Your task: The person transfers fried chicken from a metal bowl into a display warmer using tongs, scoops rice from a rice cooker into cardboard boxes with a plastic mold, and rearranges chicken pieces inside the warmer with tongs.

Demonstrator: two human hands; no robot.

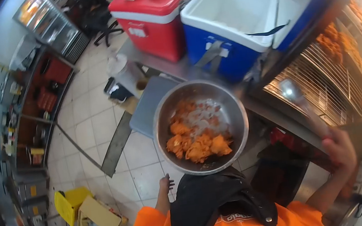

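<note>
A large steel bowl (241, 127) is in front of my apron, with several pieces of orange fried chicken (199, 147) in its lower part and crumbs beside them. My right hand (339, 148) is closed on metal tongs (308, 112), whose blurred tip points at the wire racks of the lit cabinet. My left hand (166, 183) hangs over the floor at the bowl's lower left, apart from it; its fingers look spread and hold nothing.
A red cooler (155, 37) and an open blue cooler (215, 61) stand behind the bowl. The lit cabinet (340, 84) with more chicken is at right. A cardboard box (100, 216) and a yellow bin (66, 207) are on the floor at lower left.
</note>
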